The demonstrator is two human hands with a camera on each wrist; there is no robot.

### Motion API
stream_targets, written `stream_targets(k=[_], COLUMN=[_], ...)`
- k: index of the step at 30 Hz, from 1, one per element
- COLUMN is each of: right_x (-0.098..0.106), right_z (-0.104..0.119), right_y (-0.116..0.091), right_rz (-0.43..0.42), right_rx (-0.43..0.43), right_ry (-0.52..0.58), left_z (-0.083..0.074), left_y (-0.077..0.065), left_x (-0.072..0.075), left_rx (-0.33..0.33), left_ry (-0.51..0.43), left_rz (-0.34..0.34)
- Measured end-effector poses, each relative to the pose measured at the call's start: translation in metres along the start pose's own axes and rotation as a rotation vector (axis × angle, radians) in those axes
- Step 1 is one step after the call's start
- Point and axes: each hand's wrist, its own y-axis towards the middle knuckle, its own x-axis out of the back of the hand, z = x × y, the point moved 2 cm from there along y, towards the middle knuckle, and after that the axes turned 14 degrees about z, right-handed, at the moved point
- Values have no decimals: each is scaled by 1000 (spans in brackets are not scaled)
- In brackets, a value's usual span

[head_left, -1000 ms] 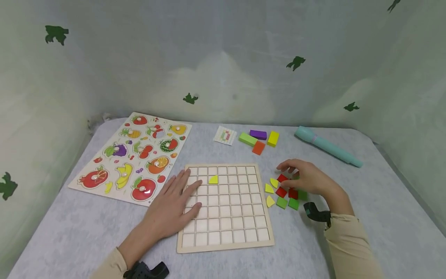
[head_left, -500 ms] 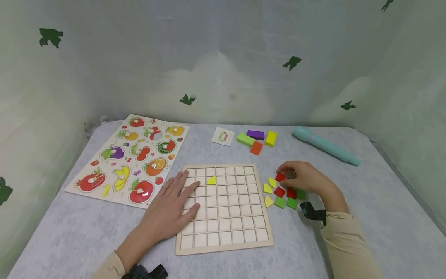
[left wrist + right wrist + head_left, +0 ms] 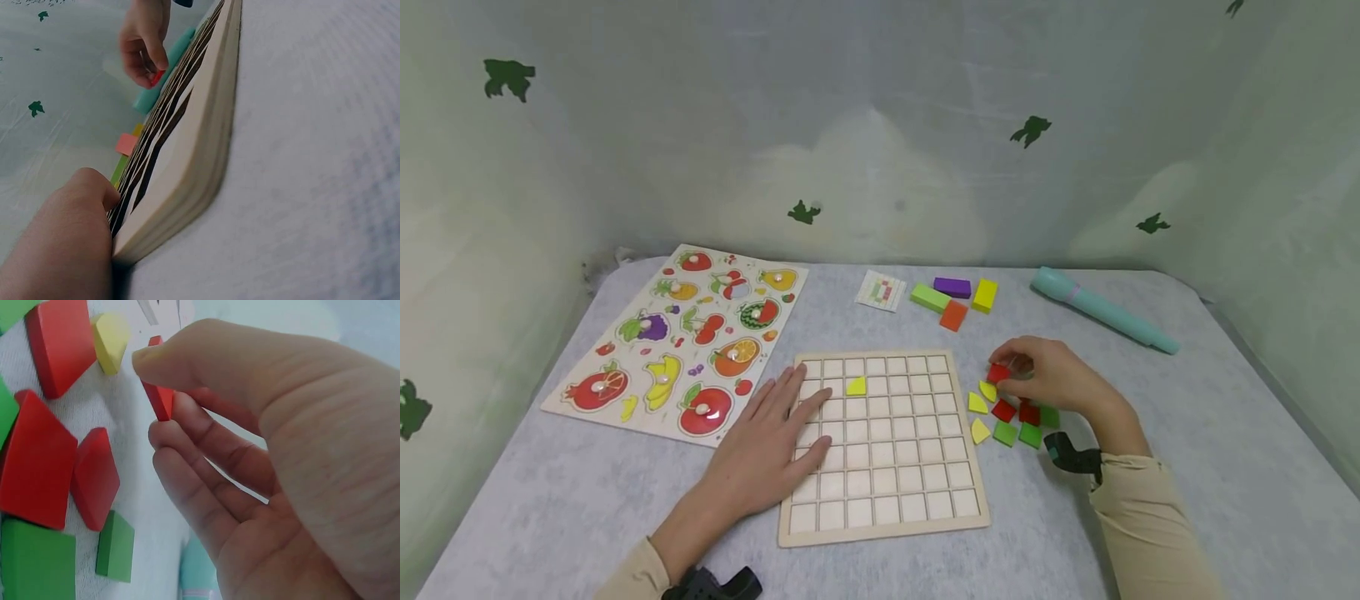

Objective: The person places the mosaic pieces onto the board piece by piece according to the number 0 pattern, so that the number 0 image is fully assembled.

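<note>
My left hand (image 3: 763, 446) lies flat with fingers spread over the left edge of a wooden grid board (image 3: 883, 532). One yellow quarter-round tile (image 3: 856, 386) sits in a cell near the board's top. Right of the board, my right hand (image 3: 1056, 375) pinches a red square tile (image 3: 160, 400) between thumb and fingertips, raised off the table in the right wrist view. Below that hand lie more red tiles (image 3: 1003, 410), green tiles (image 3: 1005, 433) and yellow quarter-round tiles (image 3: 980, 431); the hand partly covers some of them.
A fruit peg puzzle (image 3: 681, 350) stands left of the board. Behind the board lie a patterned card (image 3: 881, 291) and purple (image 3: 952, 287), yellow (image 3: 985, 295), light green (image 3: 929, 297) and orange (image 3: 953, 316) blocks. A teal tapered stick (image 3: 1105, 310) rests at the back right.
The right hand has closed its thumb and fingertips on a red tile and lifted it slightly, away from the pile. My left hand stays on the board.
</note>
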Motion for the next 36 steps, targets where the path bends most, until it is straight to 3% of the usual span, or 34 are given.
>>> stream_targets(k=[18,36], right_x=[-9,-28], right_z=[26,75], right_y=[10,27], right_rz=[-89,-116], right_rx=[96,230], right_ry=[-40,-16], left_z=[0,0], left_y=[0,0], left_x=[-1,-3], left_rx=[5,18], left_ry=[-3,7], left_rz=[5,3])
